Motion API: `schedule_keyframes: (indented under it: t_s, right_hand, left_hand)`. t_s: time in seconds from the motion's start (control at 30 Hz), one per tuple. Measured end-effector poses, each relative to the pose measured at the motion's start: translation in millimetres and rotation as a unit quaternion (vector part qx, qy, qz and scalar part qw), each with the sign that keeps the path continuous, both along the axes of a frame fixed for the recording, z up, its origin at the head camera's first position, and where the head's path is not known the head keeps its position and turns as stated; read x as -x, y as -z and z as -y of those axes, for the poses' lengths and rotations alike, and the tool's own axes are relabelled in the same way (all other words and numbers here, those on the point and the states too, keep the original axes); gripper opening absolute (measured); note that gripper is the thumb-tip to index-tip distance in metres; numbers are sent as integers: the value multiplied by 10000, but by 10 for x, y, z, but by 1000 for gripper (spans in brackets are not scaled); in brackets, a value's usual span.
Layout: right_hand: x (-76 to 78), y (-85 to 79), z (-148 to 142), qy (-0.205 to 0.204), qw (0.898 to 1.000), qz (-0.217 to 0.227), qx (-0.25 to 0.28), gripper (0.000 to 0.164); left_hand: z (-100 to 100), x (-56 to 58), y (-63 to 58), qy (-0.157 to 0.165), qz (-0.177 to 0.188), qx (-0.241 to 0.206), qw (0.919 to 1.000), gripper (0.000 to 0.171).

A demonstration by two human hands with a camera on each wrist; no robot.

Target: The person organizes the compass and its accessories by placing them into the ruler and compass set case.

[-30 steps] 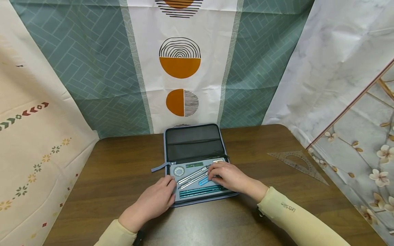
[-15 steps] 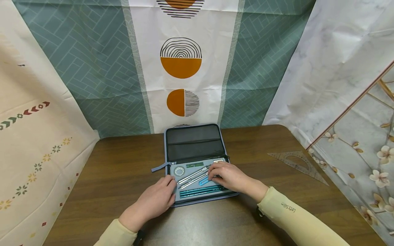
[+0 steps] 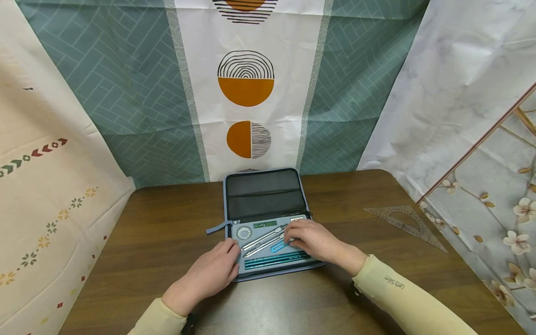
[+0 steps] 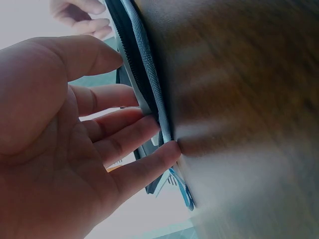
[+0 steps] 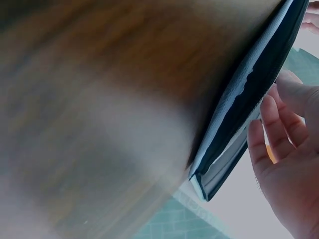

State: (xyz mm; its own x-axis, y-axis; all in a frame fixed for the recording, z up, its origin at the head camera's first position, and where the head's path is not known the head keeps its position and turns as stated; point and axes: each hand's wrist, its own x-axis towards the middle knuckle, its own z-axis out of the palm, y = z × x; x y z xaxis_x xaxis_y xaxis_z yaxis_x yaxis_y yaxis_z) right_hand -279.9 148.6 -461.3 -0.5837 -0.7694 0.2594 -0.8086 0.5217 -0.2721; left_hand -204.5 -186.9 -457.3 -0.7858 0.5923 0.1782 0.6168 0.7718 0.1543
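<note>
A blue zip case [image 3: 268, 274] lies unzipped on the table, its lid leaning back. Its grey tray holds a pair of metal drawing instruments [image 3: 263, 242], a light-blue piece [image 3: 278, 246], dark teal pencils [image 3: 272, 261], a round white disc [image 3: 244, 233] and a green item [image 3: 264, 224]. My left hand [image 3: 215, 265] rests on the tray's left edge; in the left wrist view its fingers [image 4: 127, 134] touch the rim, fairly straight. My right hand [image 3: 311, 239] touches down at the tray's right side, fingers loosely bent near the light-blue piece. Its fingertips' exact contact is hidden.
A clear set square with a protractor cutout [image 3: 408, 223] lies on the table's right side. A zipper strap [image 3: 216, 228] sticks out left of the case. The wooden table [image 3: 167, 218] meets hanging cloths at its back and sides.
My right hand has shifted very slightly to the right, still over the tray. My left hand and the case stay put.
</note>
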Motion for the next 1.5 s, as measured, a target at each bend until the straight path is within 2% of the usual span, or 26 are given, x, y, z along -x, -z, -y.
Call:
schedule_keyframes:
  t_s: [0.23, 0.57, 1.03, 1.33, 1.5]
  right_hand:
    - [25, -47, -165, 203, 9997, -25, 154, 26]
    - [94, -95, -570, 1225, 9922, -245, -38, 44]
    - [214, -113, -1305, 2308, 9713, -417, -382, 63]
    - [245, -81, -1810, 2855, 9557, -257, -672, 73]
    - [284, -63, -2072, 3244, 9424, -139, -806, 76]
  left_hand:
    - [0, 6, -4, -15, 39, -19, 10000, 33]
    - [9, 16, 8, -10, -13, -43, 10000, 33]
    - [19, 11, 18, -12, -47, -48, 10000, 32]
    - [14, 0, 8, -2, -55, -65, 10000, 32]
    - [10, -4, 4, -8, -28, -71, 10000, 32]
